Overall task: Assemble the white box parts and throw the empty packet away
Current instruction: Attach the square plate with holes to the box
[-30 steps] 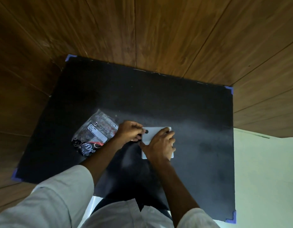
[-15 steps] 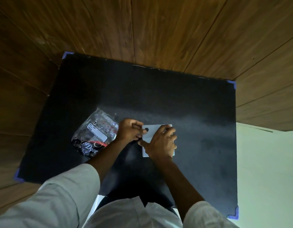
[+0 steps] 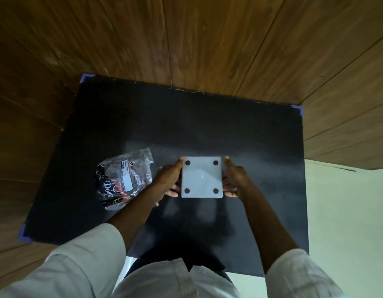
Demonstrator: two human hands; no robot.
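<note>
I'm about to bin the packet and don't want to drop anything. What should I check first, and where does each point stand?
1. White box held on both sides: ok, left hand and right hand grip opposite edges.
2. All four round dark spots on its top face visible: ok.
3. Box fully assembled: cannot tell, its underside is hidden.
4. A hand free for the packet: not ok, both hold the box.
5. Packet within reach: ok, it lies on the black mat just left of the left hand.
6. Packet empty: cannot tell, it is crumpled and printed.
</note>
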